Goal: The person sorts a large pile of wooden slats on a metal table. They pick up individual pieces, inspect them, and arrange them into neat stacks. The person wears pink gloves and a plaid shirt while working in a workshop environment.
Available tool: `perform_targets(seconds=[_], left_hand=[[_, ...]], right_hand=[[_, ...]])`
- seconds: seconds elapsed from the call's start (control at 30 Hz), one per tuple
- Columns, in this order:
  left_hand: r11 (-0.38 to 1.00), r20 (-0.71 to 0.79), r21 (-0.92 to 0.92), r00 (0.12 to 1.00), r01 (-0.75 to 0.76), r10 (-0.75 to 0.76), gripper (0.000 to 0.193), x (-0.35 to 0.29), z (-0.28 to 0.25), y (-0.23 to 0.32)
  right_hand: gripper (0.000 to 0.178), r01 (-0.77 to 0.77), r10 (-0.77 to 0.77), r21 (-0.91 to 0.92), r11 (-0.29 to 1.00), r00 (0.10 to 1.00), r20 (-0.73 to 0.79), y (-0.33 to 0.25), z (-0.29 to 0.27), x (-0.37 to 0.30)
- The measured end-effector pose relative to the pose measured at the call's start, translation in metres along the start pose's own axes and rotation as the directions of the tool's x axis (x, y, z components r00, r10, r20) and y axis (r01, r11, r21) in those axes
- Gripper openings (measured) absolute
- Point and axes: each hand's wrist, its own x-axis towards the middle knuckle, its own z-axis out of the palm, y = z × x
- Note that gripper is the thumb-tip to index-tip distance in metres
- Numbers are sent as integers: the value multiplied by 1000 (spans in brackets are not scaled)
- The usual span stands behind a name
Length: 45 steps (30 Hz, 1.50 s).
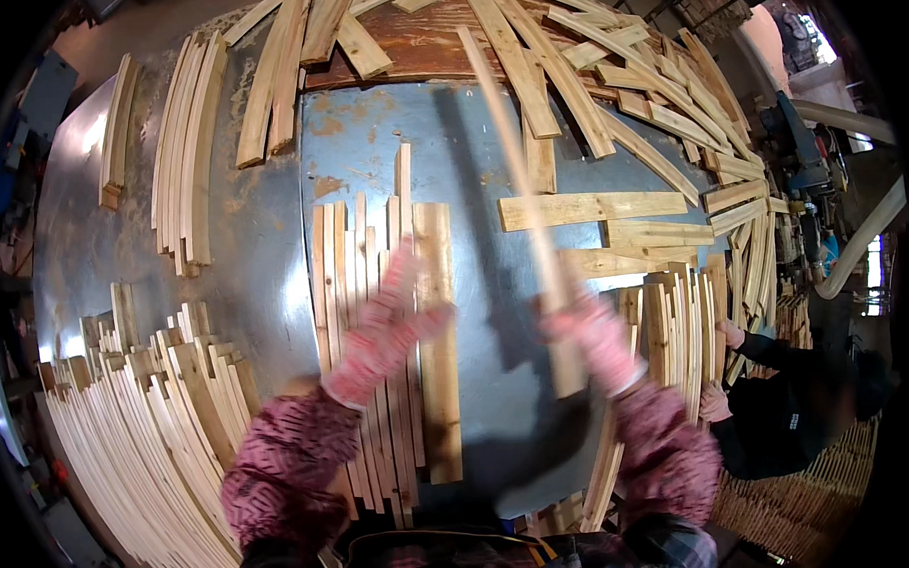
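My right hand (595, 334), in a pink glove, grips a long pale wooden slat (514, 166) that points away from me over the grey metal table (379, 151); the slat is blurred. My left hand (388, 327), also in a pink glove, lies with fingers spread on a flat row of thin wooden slats (374, 281) laid side by side in front of me. It holds nothing that I can see.
Loose boards (592, 204) lie across the far and right part of the table. Stacks of slats (184, 154) stand at the left, and a big heap (139, 423) lies at the lower left. Another person in dark clothes (791, 406) crouches at the right by upright slats (688, 332).
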Motion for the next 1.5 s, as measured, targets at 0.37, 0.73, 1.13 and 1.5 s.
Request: perform_targets(seconds=[0.37,0.73,1.13,1.5], left_hand=[[484,-562,661,806,574,-187,81,-113,-56,103],[721,-529,555,845,416,-81,53,-194,-68,-20],[542,-657,559,734,628,-173,55,-233,-116,-60],[558,-472,713,879,424,-64,55,-198,-84,-30]], right_hand=[[77,-246,-556,-850,466,666,-498,-23,-42,317],[110,348,-308,244,905,933,-185,-6,50,247],[71,-111,-356,-673,731,780,-515,25,-49,293],[54,240,-167,414,878,964,-205,79,-34,231]])
